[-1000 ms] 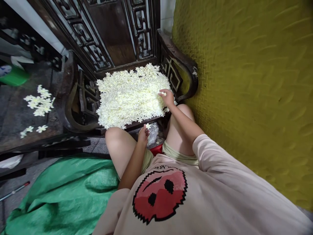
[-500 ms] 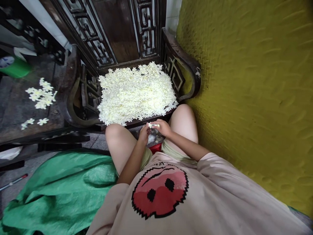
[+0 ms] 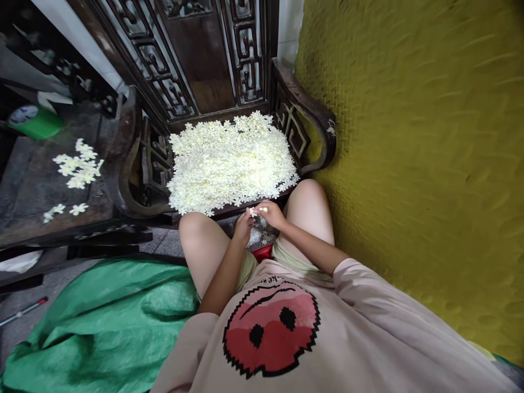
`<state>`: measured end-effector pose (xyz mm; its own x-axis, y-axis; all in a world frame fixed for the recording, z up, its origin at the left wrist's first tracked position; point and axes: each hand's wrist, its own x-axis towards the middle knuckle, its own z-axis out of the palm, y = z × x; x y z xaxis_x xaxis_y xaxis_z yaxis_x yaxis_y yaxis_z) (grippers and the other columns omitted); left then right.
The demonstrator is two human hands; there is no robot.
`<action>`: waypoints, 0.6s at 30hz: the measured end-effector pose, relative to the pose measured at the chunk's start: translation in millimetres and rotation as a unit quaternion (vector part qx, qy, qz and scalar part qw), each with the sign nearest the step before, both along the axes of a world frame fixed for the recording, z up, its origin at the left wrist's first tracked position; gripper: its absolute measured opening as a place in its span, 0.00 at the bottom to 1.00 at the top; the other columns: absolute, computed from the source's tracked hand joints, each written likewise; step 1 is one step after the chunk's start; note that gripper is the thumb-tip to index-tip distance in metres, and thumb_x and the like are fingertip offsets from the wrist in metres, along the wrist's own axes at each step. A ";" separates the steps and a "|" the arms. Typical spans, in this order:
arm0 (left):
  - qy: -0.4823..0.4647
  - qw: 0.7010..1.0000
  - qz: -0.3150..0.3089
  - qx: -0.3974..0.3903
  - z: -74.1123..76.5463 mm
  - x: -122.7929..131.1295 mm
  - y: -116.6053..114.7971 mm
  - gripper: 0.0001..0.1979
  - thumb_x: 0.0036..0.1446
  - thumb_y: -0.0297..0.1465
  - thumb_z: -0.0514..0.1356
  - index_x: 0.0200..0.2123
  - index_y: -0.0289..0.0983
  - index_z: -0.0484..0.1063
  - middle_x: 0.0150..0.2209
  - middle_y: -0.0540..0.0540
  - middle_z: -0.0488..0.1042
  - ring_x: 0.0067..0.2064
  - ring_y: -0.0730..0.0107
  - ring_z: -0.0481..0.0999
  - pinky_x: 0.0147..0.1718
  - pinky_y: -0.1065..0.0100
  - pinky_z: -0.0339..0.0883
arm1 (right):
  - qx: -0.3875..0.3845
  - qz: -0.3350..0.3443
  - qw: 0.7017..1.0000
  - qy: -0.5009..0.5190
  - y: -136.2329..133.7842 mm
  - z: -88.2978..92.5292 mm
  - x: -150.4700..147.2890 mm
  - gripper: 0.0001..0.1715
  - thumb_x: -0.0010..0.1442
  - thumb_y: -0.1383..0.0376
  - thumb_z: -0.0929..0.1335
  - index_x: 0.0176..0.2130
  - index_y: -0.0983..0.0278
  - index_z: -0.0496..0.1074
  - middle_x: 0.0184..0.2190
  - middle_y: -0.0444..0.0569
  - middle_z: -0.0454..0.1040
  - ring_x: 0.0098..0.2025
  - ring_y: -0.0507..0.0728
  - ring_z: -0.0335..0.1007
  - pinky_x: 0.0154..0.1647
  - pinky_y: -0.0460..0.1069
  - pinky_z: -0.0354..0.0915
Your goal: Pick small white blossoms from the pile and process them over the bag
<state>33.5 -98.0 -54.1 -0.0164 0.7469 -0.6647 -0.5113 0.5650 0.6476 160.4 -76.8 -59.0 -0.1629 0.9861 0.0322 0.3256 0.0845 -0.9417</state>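
Small white flower [image 3: 257,210] between both hands [image 3: 258,218]

Small white flower [image 3: 257,210] pinched between both hands' fingers [image 3: 266,208]

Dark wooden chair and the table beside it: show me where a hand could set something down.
The dark carved wooden chair offers no room: white paper flowers cover its seat edge to edge. Bare patches lie on the dark side table, left of and in front of its small flower cluster, and on the green woven sheet beside the left knee. Both hands crowd the gap between the knees.
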 end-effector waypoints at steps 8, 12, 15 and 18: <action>0.070 0.996 -0.010 0.054 -13.8 -3.6 -4.9 0.21 0.43 0.47 0.66 0.23 0.35 0.65 0.21 0.54 0.64 0.23 0.81 0.62 0.23 0.74 0.52 | 0.012 -0.153 0.987 0.040 44.0 4.6 21.5 0.14 0.53 0.55 0.69 0.30 0.64 0.76 0.34 0.50 0.78 0.40 0.58 0.72 0.49 0.54 0.64; 0.095 0.995 -0.014 0.019 -16.4 -2.2 -5.5 0.23 0.39 0.48 0.67 0.23 0.35 0.65 0.21 0.54 0.64 0.22 0.81 0.61 0.23 0.74 0.50 | 0.058 -0.230 0.971 -0.001 111.9 6.3 49.9 0.14 0.56 0.57 0.67 0.34 0.65 0.76 0.38 0.52 0.77 0.45 0.59 0.71 0.53 0.55 0.62; 0.098 0.995 0.012 -0.003 -15.2 -2.0 -4.6 0.23 0.38 0.48 0.67 0.23 0.35 0.64 0.21 0.55 0.64 0.21 0.82 0.60 0.23 0.73 0.49 | 0.038 -0.268 0.962 -0.026 143.8 6.3 62.6 0.13 0.54 0.60 0.69 0.38 0.66 0.75 0.42 0.53 0.76 0.49 0.59 0.69 0.55 0.56 0.61; 0.091 0.995 0.031 -0.004 -13.5 -4.3 -3.1 0.24 0.39 0.49 0.67 0.23 0.35 0.64 0.21 0.55 0.63 0.20 0.82 0.59 0.22 0.73 0.49 | 0.017 -0.240 0.970 -0.042 126.6 7.4 53.0 0.14 0.53 0.62 0.70 0.40 0.66 0.75 0.45 0.55 0.75 0.51 0.60 0.69 0.55 0.57 0.61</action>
<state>29.2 -101.2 -67.6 -0.1827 0.7350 -0.6530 -0.4201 0.5421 0.7278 213.4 49.8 -51.6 0.3113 0.9475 0.0733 0.4108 -0.0647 -0.9094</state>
